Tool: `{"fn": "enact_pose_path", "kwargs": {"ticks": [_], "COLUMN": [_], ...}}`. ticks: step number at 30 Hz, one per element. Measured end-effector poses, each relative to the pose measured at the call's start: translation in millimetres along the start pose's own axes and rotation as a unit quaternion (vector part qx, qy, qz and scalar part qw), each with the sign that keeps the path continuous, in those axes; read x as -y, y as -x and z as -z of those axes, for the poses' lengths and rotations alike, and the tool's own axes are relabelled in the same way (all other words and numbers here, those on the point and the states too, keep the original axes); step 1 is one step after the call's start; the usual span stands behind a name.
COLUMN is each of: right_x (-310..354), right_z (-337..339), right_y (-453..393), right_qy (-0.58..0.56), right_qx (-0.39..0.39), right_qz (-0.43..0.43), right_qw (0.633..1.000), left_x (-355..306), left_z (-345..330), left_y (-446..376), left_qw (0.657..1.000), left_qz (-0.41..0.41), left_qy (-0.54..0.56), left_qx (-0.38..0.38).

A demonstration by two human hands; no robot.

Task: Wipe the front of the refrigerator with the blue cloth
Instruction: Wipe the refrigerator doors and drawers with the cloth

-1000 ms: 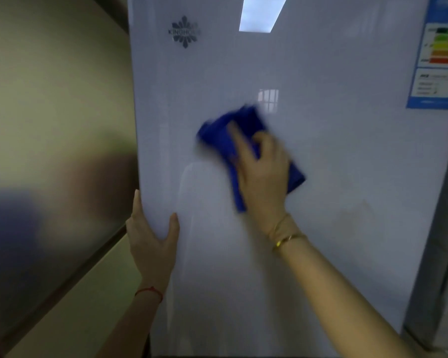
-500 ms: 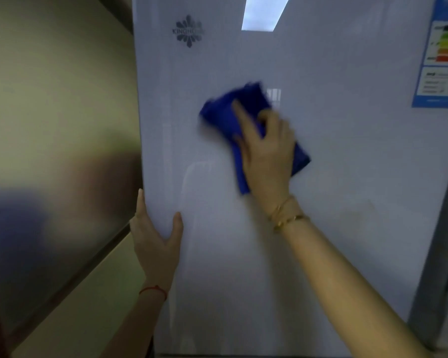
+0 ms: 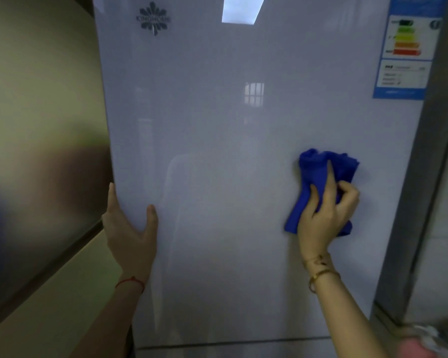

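Glossy white refrigerator door (image 3: 243,151) fills view. Right hand (image 3: 326,215) presses the bunched blue cloth (image 3: 318,171), soft and light, at its right side; left hand (image 3: 130,228), open, grips the door's left edge.

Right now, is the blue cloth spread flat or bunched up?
Bunched up. The blue cloth shows thick folds above and below the right hand, whose fingers press it against the refrigerator door.

We noted both forearms bare, no sleeves. The left wrist (image 3: 130,282) carried a thin red string; the right wrist (image 3: 320,271) wore gold bracelets, one chain, one band.
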State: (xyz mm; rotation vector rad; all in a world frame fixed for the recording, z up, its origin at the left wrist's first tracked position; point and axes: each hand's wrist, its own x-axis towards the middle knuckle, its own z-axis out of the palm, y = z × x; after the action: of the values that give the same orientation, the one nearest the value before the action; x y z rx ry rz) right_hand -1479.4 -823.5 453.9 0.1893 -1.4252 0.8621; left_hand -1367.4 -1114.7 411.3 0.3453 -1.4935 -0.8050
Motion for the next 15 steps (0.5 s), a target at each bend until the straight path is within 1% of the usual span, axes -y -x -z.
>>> {"fn": "enact_pose_path", "kwargs": {"ticks": [2, 4, 5, 6, 7, 8, 10, 11, 12, 13, 15], "right_x": [-4, -22, -34, -44, -48, -49, -39, -29, -17, -7, 8], "right_z": [3, 16, 24, 30, 33, 32, 22, 14, 7, 0, -6], "right_y": [46, 102, 119, 122, 112, 92, 32, 2, -18, -26, -6], "right_qy": [0.014, 0.059, 0.074, 0.080, 0.072, 0.053, 0.007, -0.006, -0.005, -0.002, 0.002], "right_qx": [0.062, 0.130, 0.146, 0.150, 0.144, 0.126, 0.049, 0.010, -0.010, -0.008, 0.035], "right_qz": [0.105, 0.204, 0.231, 0.231, 0.202, 0.149, 0.042, 0.012, 0.007, 0.022, 0.108], "right_qw": [0.992, 0.969, 0.959, 0.958, 0.966, 0.979, 0.998, 1.000, 1.000, 1.000, 0.994], "left_x": [0, 1, 1, 1, 1, 1, 2, 2, 2, 2, 2], "left_z": [0, 0, 0, 0, 0, 0, 0, 0, -1, -1, -2], "left_y": [0, 1, 1, 1, 1, 1, 0, 0, 0, 1, 2], "left_qw": [1.000, 1.000, 1.000, 1.000, 1.000, 1.000, 1.000, 1.000, 1.000, 1.000, 1.000], "left_qz": [-0.004, -0.003, -0.003, -0.004, -0.006, -0.006, -0.002, 0.000, -0.001, -0.004, -0.007], "left_qy": [-0.001, -0.003, -0.002, 0.000, 0.002, 0.001, -0.005, -0.009, -0.013, -0.014, -0.018], "left_qx": [-0.003, 0.000, 0.000, -0.001, 0.000, 0.000, 0.000, -0.002, -0.003, -0.005, -0.011]}}
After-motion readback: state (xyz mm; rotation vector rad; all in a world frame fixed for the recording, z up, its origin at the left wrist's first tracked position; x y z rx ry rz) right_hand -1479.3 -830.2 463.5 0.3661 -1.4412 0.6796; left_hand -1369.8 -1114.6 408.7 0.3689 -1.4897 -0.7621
